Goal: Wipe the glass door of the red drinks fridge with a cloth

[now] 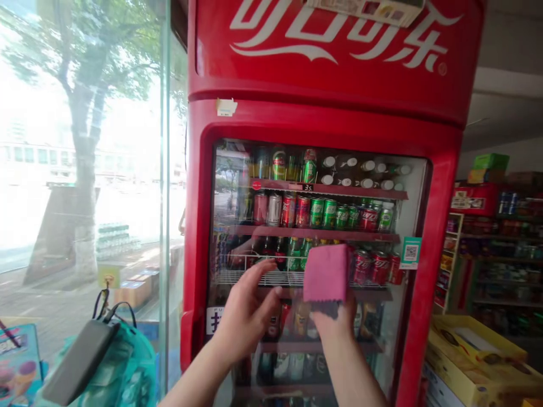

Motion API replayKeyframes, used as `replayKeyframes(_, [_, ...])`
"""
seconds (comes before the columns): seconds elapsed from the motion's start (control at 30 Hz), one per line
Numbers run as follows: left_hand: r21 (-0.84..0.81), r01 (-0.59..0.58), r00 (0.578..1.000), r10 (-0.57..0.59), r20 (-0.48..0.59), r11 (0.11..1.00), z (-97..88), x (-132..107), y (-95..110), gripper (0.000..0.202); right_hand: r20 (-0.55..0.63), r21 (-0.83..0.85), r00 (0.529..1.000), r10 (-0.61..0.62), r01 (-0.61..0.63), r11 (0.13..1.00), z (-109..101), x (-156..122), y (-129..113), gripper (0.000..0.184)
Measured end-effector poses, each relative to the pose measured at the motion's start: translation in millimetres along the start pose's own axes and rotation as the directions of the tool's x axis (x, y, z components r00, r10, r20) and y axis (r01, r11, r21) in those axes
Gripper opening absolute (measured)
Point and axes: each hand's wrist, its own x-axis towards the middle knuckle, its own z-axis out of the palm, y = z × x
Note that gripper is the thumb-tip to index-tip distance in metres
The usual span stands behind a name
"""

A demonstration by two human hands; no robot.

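**A:** What fills the frame?

**B:** A tall red drinks cooler (pixel 326 113) stands in the centre, with white lettering across its top panel. Its glass door (pixel 407 169) shows shelves of cans and bottles: red, green and silver cans (pixel 322 212) in the upper rows, bottles lower down. A small green and white QR sticker (pixel 410 252) sits on the door's right edge.

**A:** And around it?

**B:** On the left of the frame a large window (pixel 80 141) looks out on a tree and a bright street. At the lower left lies a teal bag (pixel 123 362) with a dark flat power bank (pixel 78 362) on it. On the right are shop shelves (pixel 492 254) and, at the lower right, yellow cartons (pixel 475 350).

**A:** Where are the hands?

**B:** Both reach up from the bottom centre toward the glass. The right hand (pixel 335 319) pinches a pink cloth (pixel 326 273) from below, so its grip is closed around the cloth's lower edge. The cloth hangs flat against the middle of the door, covering some cans behind it.

**A:** And the left?

**B:** The left hand (pixel 248 308) is just left of the cloth, fingers spread and loosely curved, a wide grip holding nothing. Whether its fingertips touch the glass I cannot tell.
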Motion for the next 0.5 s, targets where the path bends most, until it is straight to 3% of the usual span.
replayKeyframes(0.03, [0.015, -0.001, 0.999, 0.002, -0.045, 1.0, -11.7, 8.3, -3.9, 0.048, -0.082, -0.139, 0.98, -0.183, 0.171, 0.976, 17.9, 17.4, -6.5, 0.049])
replayKeyframes(0.07, [0.025, 0.005, 0.997, -0.003, -0.083, 1.0, -22.0, 15.4, -7.7, 0.049, -0.071, -0.298, 0.929, -0.364, 0.328, 0.896, 38.4, 34.3, -13.2, 0.059])
replayKeyframes(0.17, [0.053, 0.025, 0.986, -0.015, -0.168, 0.998, -41.5, 26.4, -18.6, 0.052, 0.133, -0.403, 0.824, -0.55, 0.552, 0.73, 109.9, 74.4, -24.5, 0.065])
replayKeyframes(0.23, [0.071, 0.035, 0.98, -0.02, -0.197, 0.997, -46.7, 26.1, -26.7, 0.051, 0.283, -0.422, 0.758, -0.588, 0.649, 0.633, 156.5, 87.8, -16.4, 0.064])
replayKeyframes(0.3, [0.095, 0.039, 0.977, -0.018, -0.212, 0.995, -50.4, 22.6, -36.5, 0.051, 0.561, -0.464, 0.621, -0.547, 0.783, 0.414, 193.6, 90.0, 4.3, 0.061])
replayKeyframes(0.4, [0.148, 0.042, 0.975, -0.008, -0.224, 0.988, -60.1, 16.0, -53.4, 0.051, 0.89, -0.336, 0.337, -0.308, 0.94, 0.057, 223.3, 78.6, 42.6, 0.057])
replayKeyframes(0.43, [0.169, 0.044, 0.974, -0.005, -0.228, 0.985, -64.6, 13.9, -58.9, 0.051, 0.932, -0.271, 0.263, -0.25, 0.963, 0.002, 226.2, 72.9, 53.1, 0.057])
replayKeyframes(0.5, [0.212, 0.046, 0.972, 0.005, -0.235, 0.976, -73.8, 9.8, -68.8, 0.051, 0.967, -0.184, 0.171, -0.187, 0.982, -0.052, 223.5, 61.4, 68.0, 0.062])
